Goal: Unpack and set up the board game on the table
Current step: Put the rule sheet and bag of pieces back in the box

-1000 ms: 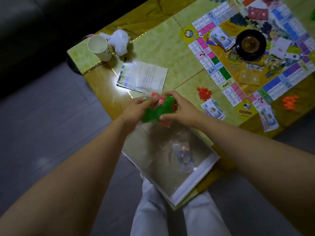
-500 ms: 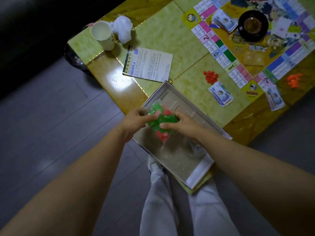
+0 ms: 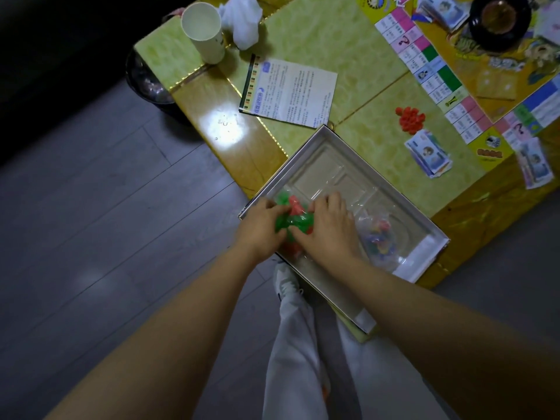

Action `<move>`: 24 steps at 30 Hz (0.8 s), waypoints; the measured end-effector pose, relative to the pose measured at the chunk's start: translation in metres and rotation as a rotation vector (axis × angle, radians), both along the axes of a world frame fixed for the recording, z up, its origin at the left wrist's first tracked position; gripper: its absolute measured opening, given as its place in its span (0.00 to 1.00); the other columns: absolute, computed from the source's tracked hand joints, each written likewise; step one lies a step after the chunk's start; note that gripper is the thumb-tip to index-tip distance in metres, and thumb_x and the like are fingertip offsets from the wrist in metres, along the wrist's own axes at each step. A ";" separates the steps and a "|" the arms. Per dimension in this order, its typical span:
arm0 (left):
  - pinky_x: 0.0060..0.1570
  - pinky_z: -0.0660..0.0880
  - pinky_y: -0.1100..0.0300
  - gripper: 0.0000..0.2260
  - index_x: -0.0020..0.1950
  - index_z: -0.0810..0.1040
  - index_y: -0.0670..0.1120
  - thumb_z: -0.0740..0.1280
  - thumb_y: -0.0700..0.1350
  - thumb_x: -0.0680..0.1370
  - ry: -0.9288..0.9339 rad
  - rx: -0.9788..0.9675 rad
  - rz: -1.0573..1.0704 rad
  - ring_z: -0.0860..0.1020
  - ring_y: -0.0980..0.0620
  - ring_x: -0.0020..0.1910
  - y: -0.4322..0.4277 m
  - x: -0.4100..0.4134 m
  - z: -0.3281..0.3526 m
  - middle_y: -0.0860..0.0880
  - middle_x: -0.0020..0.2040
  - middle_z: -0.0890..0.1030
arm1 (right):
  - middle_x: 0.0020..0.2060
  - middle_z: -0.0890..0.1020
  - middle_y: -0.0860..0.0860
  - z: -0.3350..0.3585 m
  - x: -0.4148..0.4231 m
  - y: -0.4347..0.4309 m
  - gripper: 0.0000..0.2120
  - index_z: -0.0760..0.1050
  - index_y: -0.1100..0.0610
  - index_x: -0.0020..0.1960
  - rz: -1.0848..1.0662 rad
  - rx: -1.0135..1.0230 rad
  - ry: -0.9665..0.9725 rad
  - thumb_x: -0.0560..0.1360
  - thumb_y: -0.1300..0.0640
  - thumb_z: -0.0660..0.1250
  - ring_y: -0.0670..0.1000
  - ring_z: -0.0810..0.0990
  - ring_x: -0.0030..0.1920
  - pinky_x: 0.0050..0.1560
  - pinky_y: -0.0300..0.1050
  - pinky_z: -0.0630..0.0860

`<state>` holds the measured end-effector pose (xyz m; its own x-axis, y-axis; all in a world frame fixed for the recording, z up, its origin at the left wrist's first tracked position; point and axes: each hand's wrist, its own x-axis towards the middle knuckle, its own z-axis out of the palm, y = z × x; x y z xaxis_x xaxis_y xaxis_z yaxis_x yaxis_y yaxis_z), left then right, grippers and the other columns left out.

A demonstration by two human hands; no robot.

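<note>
Near the middle of the frame, the left hand (image 3: 260, 228) and right hand (image 3: 327, 228) are close together, both clamped on a clear plastic bag of green and red pieces (image 3: 292, 213). The bag is over the open white cardboard box (image 3: 422, 257), which overhangs the edge of the yellow-green desk (image 3: 333, 40). The colourful game board (image 3: 454, 77) lies at the upper right.

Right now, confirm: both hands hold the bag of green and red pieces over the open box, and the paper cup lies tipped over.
No: the head view shows the paper cup standing upright. The left hand and right hand do hold the bag over the open box.
</note>
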<state>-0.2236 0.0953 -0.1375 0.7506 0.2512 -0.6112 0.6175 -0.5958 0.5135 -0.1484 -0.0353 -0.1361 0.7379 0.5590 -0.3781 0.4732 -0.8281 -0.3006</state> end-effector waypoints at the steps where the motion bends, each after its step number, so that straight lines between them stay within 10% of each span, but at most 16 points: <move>1: 0.63 0.71 0.50 0.24 0.73 0.69 0.50 0.67 0.44 0.77 0.004 0.002 0.005 0.69 0.45 0.64 -0.002 -0.001 -0.002 0.45 0.66 0.68 | 0.56 0.69 0.54 0.001 0.003 -0.005 0.22 0.69 0.56 0.57 0.051 0.024 -0.042 0.70 0.45 0.70 0.54 0.70 0.57 0.58 0.49 0.69; 9: 0.62 0.73 0.49 0.19 0.71 0.71 0.51 0.62 0.42 0.80 0.127 0.066 -0.010 0.73 0.43 0.63 -0.002 0.019 0.009 0.45 0.69 0.68 | 0.74 0.61 0.51 -0.008 0.024 -0.044 0.31 0.59 0.53 0.75 0.277 -0.010 0.207 0.74 0.55 0.64 0.54 0.60 0.73 0.72 0.50 0.57; 18: 0.44 0.76 0.55 0.09 0.55 0.80 0.50 0.63 0.43 0.78 0.012 0.163 0.195 0.79 0.48 0.45 0.023 0.069 0.023 0.48 0.47 0.82 | 0.78 0.48 0.53 -0.014 0.094 -0.044 0.37 0.48 0.56 0.78 0.270 -0.225 0.423 0.76 0.58 0.65 0.53 0.50 0.77 0.75 0.46 0.52; 24: 0.48 0.75 0.52 0.11 0.57 0.80 0.44 0.63 0.41 0.77 -0.105 0.187 0.186 0.78 0.44 0.51 0.054 0.118 0.014 0.44 0.55 0.78 | 0.63 0.75 0.55 -0.014 0.124 -0.027 0.24 0.69 0.57 0.69 0.055 -0.019 0.416 0.74 0.59 0.66 0.55 0.74 0.63 0.62 0.46 0.70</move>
<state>-0.1059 0.1494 -0.1235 0.7379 0.4920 -0.4621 0.6743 -0.5676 0.4724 -0.0247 -0.0625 -0.1499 0.4890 0.5836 -0.6483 0.3582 -0.8120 -0.4607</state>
